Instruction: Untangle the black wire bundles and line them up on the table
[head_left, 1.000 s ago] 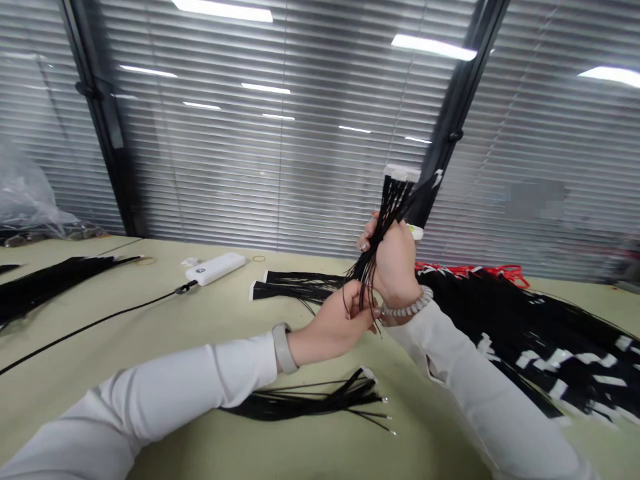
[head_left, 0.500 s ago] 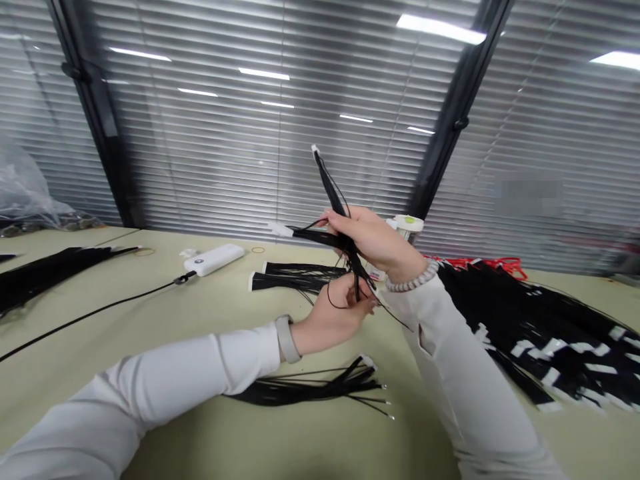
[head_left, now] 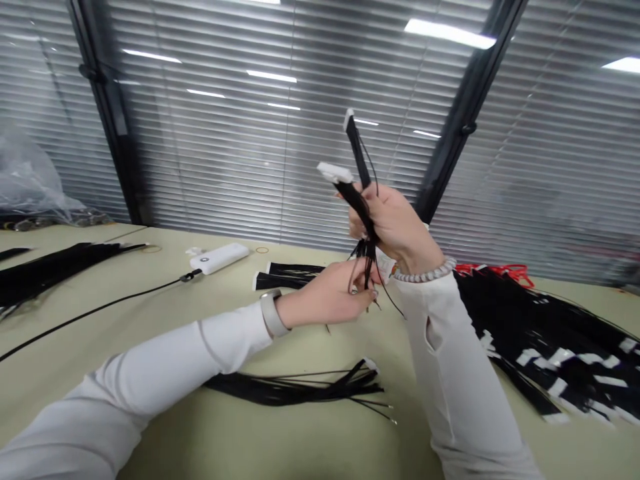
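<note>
Held up above the table is a black wire harness (head_left: 358, 152) with white connectors (head_left: 336, 173) on its two upper ends. My right hand (head_left: 400, 225) is closed round its middle, the two connector ends sticking up and left past the fingers. Just below, my left hand (head_left: 337, 290) pinches the loose lower wires, some thin ends hanging out under the fingers. Behind my left hand another black wire bundle (head_left: 290, 275) lies on the table, partly covered. A further black wire bundle (head_left: 295, 389) lies in front, under my left forearm.
A large pile of black harnesses (head_left: 545, 333) with white connectors lies at the right, with red straps (head_left: 515, 272) behind it. At left are more black wires (head_left: 65, 270), a white power bank (head_left: 223, 258) with a black cable (head_left: 100, 310), and a plastic bag (head_left: 35, 183). Window blinds (head_left: 225, 147) stand behind.
The held harness has swung more upright, its connector ends rising and shifting right. My right hand has moved slightly up; my left hand still pinches the lower wires.
</note>
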`<state>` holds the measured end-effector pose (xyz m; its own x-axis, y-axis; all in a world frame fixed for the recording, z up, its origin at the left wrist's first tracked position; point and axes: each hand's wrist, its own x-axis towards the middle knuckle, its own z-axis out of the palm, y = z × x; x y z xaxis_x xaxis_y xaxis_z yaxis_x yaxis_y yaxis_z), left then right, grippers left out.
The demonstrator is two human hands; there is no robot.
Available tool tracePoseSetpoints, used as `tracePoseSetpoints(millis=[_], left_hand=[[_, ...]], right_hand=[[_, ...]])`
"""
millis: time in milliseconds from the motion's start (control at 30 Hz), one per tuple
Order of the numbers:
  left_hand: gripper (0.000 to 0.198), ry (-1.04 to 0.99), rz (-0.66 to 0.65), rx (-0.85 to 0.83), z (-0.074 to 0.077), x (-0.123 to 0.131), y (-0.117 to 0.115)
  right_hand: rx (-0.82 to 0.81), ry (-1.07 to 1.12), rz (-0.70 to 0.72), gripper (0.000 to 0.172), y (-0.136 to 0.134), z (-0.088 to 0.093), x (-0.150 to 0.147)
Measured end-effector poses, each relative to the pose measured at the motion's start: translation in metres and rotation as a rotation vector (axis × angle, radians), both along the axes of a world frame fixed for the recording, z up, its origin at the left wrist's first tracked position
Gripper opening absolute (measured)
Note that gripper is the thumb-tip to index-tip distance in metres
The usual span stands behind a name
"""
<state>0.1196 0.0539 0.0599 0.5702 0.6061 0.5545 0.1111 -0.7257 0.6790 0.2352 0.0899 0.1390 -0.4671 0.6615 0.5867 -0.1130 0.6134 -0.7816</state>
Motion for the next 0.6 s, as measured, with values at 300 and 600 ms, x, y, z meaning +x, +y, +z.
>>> tracePoseSetpoints(millis=[300, 600], left_hand=[[0.055, 0.178, 0.055, -0.197, 0.028, -0.044, 0.022], [0.030, -0.659, 0.205, -0.464, 0.049, -0.055, 0.031]], right_hand=[[0.120, 0.071, -0.442, 0.053, 0.029, -0.012, 0.006], [0.320, -0.270, -0.324, 0.018, 0.024, -0.033, -0.039]])
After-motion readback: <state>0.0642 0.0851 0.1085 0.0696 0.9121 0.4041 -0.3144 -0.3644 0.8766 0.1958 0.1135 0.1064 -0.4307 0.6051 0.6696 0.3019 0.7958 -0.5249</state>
